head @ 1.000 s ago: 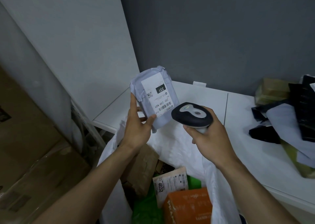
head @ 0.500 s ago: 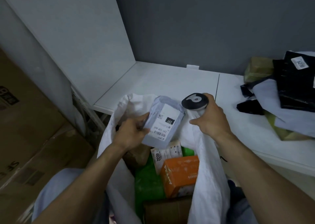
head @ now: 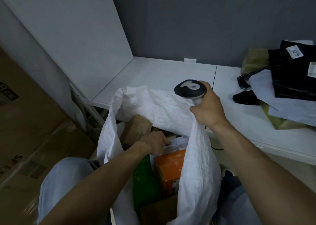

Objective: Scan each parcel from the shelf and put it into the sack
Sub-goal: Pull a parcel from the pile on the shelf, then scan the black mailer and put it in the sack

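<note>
Down inside open white sack [head: 162, 108], atop orange box [head: 171, 166]: pale parcel [head: 177, 141], lying roughly flat, long axis seemingly left to right, too blurred to be sure. Left hand [head: 152, 145] on its left end, thumb laid across it, other fingers hidden, grip impossible to tell. Right hand [head: 207, 110] clenched round scanner [head: 189, 88] handle, also pinching sack rim; scanner head pointing left over white shelf [head: 162, 74].

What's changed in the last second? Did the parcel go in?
The left hand lowered the grey parcel from beside the scanner down into the sack; whether it has let go is unclear. The right hand still grips the scanner, now at the sack's rim.
</note>
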